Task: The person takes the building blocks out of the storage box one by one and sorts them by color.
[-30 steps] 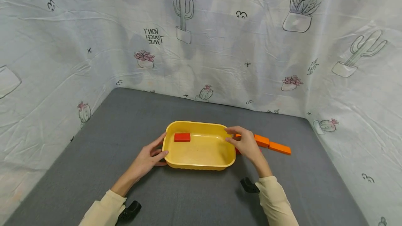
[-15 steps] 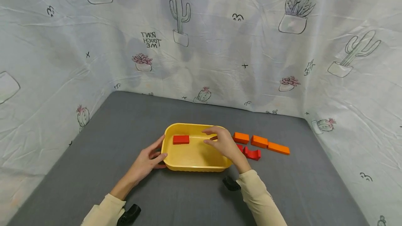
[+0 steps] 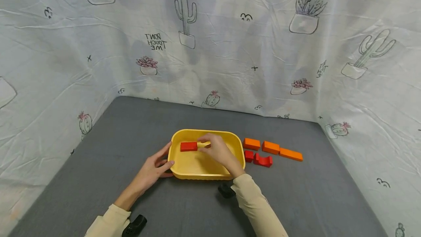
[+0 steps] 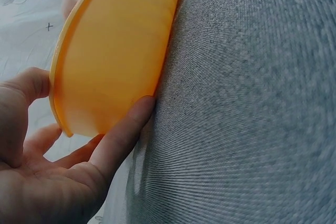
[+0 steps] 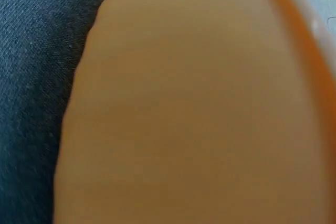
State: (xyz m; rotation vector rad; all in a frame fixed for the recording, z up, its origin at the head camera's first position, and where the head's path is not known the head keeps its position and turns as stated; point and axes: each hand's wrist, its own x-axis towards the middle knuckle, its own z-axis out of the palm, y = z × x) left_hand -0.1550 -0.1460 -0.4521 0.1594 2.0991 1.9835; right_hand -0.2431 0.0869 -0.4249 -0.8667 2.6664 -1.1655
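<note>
A yellow plastic tray stands on the grey cloth. My left hand grips its left end, with the thumb at one edge and fingers along the outer wall, as the left wrist view shows up close. One red block lies inside the tray, towards the left. Just right of that block is my right hand, reaching into the tray with thumb and finger apart and their tips close to the block's end. Whether they touch it is unclear. In the right wrist view, the tray's outer wall hides the hand.
Right of the tray lie orange blocks in a slanting row. Before them are a small red block and a red block with a curved notch. A cactus-print curtain borders the table.
My right hand has moved left across the tray, from its right rim to the red block inside. My left hand keeps its grip on the tray's end.
</note>
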